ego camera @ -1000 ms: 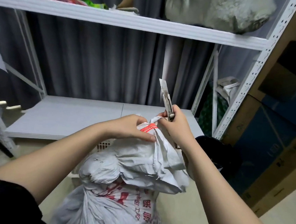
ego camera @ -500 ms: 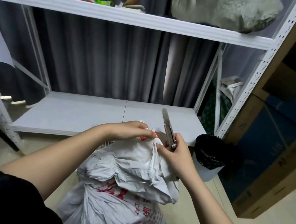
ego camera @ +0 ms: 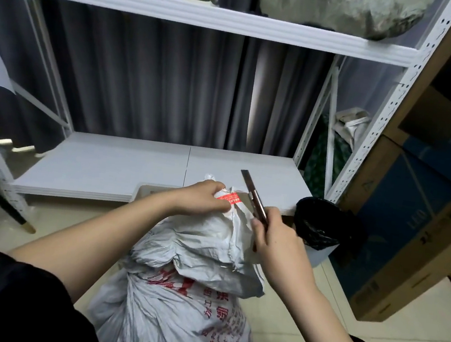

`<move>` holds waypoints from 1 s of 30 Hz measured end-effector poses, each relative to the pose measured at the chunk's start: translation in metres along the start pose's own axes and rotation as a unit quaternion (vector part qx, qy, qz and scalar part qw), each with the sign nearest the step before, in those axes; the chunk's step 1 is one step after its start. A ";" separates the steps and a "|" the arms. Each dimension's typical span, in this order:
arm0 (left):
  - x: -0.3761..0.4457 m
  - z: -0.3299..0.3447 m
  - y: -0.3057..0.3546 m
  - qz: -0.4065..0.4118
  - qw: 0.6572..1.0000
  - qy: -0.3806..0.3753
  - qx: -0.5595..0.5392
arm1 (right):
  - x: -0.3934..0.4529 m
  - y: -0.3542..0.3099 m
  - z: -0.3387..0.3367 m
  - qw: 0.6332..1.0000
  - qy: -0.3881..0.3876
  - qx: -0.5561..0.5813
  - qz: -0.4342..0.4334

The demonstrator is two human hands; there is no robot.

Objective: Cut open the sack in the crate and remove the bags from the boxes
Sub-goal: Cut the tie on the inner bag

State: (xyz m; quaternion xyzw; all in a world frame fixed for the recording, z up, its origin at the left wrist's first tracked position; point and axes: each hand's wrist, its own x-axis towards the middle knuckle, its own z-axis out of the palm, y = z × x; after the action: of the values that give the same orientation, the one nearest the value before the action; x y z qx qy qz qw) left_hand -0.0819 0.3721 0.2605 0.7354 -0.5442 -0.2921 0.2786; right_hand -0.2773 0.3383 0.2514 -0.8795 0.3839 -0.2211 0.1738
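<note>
A white woven sack (ego camera: pixel 176 313) with red print stands in front of me, its neck bunched and bound with a red tie (ego camera: pixel 228 199). My left hand (ego camera: pixel 202 199) grips the gathered neck just left of the tie. My right hand (ego camera: pixel 275 240) holds a utility knife (ego camera: pixel 253 197), blade out and pointing up and away, just right of the neck. A pale crate rim (ego camera: pixel 147 189) shows behind the sack; the rest of the crate is hidden.
A white metal rack has a low shelf (ego camera: pixel 108 167) right behind the sack and an upper shelf (ego camera: pixel 207 18) with a grey bundle. A bin lined with a black bag (ego camera: pixel 321 225) stands right of my hand. Large cardboard boxes (ego camera: pixel 420 208) fill the right side.
The sack neck and both hands have dropped lower in view. The knife has tilted from upright to slanting and moved a little right of the tie.
</note>
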 end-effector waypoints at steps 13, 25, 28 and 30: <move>-0.001 0.005 -0.004 0.018 0.996 0.074 0.053 | -0.001 -0.001 0.013 0.990 -0.045 -0.125 -0.037; -0.006 0.011 0.006 0.010 0.943 0.201 0.266 | 0.005 0.001 0.007 0.985 -0.055 -0.151 -0.066; -0.005 0.009 0.007 0.007 0.948 0.203 0.246 | 0.005 0.003 0.007 0.987 -0.050 -0.143 -0.063; -0.004 0.008 0.008 0.007 0.948 0.200 0.247 | 0.004 0.003 0.008 0.988 -0.045 -0.138 -0.062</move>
State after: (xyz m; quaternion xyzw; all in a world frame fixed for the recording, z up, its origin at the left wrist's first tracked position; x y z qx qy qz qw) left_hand -0.0942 0.3735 0.2619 0.8209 -0.5373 0.0066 0.1935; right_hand -0.2720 0.3342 0.2441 -0.9263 0.3468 -0.1369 0.0541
